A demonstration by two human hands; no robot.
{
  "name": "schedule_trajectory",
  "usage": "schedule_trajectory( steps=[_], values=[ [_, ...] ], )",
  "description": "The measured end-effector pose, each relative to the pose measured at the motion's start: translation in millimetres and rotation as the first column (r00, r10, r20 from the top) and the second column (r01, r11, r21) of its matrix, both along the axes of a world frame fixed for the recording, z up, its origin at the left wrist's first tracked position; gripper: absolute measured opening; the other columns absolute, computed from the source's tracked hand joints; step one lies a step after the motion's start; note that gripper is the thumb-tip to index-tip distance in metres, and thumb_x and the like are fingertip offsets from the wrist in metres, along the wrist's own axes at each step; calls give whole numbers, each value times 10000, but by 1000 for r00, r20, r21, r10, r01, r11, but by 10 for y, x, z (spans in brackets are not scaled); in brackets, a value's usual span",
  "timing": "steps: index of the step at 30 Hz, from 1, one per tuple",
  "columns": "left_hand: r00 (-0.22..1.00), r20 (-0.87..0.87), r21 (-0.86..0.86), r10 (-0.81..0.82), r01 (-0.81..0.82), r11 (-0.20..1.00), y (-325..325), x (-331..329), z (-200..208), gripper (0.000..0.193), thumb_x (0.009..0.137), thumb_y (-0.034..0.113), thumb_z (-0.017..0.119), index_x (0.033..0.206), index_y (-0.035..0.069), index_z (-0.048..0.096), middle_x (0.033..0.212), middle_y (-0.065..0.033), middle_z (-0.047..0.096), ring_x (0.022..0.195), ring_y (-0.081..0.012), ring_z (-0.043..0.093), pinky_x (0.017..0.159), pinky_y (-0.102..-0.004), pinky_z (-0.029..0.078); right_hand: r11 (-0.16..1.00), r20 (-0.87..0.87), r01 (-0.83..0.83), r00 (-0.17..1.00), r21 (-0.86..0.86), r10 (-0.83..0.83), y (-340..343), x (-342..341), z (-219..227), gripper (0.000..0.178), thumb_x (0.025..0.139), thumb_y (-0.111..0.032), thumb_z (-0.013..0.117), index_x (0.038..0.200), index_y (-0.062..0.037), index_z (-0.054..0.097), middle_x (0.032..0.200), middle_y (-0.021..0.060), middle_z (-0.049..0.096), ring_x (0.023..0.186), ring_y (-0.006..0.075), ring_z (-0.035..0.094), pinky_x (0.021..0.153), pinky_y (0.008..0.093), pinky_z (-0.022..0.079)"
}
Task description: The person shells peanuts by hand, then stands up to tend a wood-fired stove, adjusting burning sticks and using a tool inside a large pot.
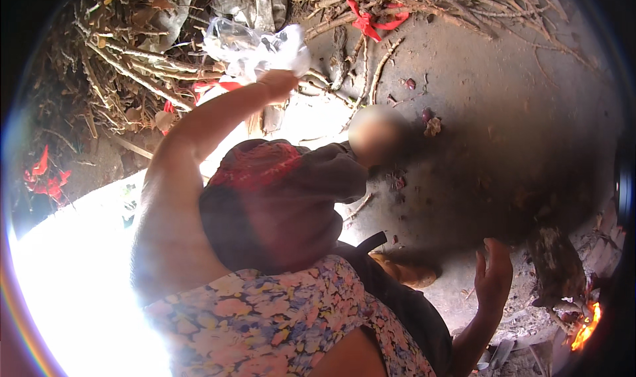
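My left arm reaches up and across to a clear plastic bag (255,49). My left hand (277,84) is closed on the bag's lower edge, its fingers partly lost in glare and plastic. Low on the right, my right hand (493,271) holds nothing, thumb and fingers apart, near a charred log (556,264). Between my arms, against my floral garment (285,317), is a person in a dark and red top (278,185); a blurred patch hides part of them.
Dry sticks (126,59) are heaped at the upper left, with more branches (450,6) along the top. A red ribbon (368,22) lies among them. Flames (586,327) burn at the lower right, close to my right hand. A brown shoe (405,269) shows beside my lap.
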State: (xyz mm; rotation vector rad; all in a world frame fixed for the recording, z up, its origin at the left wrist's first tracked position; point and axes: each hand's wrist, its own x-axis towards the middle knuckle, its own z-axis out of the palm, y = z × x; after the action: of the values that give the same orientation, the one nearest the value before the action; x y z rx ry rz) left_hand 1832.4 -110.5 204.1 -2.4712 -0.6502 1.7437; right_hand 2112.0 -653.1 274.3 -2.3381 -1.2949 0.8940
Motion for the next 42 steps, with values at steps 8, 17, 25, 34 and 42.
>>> schedule_trajectory(
  steps=[8, 17, 25, 34, 42],
  values=[
    [833, 548, 8, -78, 88, 996, -470, 85, -528, 260, 862, 194, 580, 1108, 117, 540, 1028, -111, 592, 974, -292, 610, 774, -409, 513, 1000, 14, -16, 1000, -1, 16, 52, -58, 115, 279, 822, -69, 631, 1080, -2, 549, 1058, 186, 593, 1001, 371, 562, 861, 419, 460],
    [181, 977, -110, 111, -15, 994, -6, 995, 608, 313, 917, 112, 559, 1224, 109, 501, 983, -96, 631, 749, -185, 635, 636, -319, 529, 999, -16, 30, 999, 39, -29, 23, -210, 108, 300, 788, -62, 662, 1066, -11, 560, 1029, 179, 604, 980, 364, 576, 850, 419, 470],
    [-167, 616, -750, 770, 175, 638, -948, 2055, 1749, 150, 987, 126, 443, 1088, 52, 527, 923, -21, 561, 789, -100, 521, 728, -270, 448, 949, 21, 106, 993, 297, -118, 181, -172, 29, 427, 785, -122, 714, 1158, -14, 538, 1173, 186, 564, 1045, 353, 575, 903, 406, 474],
    [76, -121, -940, 990, 312, -139, -1845, 2343, 1436, 352, 983, 202, 462, 1287, 25, 450, 1118, -84, 550, 678, -80, 467, 652, -222, 398, 946, -687, 322, 682, -28, -252, 314, -157, 444, 393, 918, -247, 570, 1256, -64, 487, 1030, 195, 617, 936, 332, 615, 832, 411, 469],
    [219, 102, -966, 970, 253, 44, -1976, 2458, 1397, 500, 923, 267, 569, 1349, 59, 413, 1280, -113, 512, 812, -101, 548, 714, -221, 416, 463, -669, 871, 442, 162, -597, -584, -249, 628, 195, 927, -67, 537, 1122, -60, 541, 737, 26, 548, 609, 90, 534, 506, 242, 429]
  ],
)
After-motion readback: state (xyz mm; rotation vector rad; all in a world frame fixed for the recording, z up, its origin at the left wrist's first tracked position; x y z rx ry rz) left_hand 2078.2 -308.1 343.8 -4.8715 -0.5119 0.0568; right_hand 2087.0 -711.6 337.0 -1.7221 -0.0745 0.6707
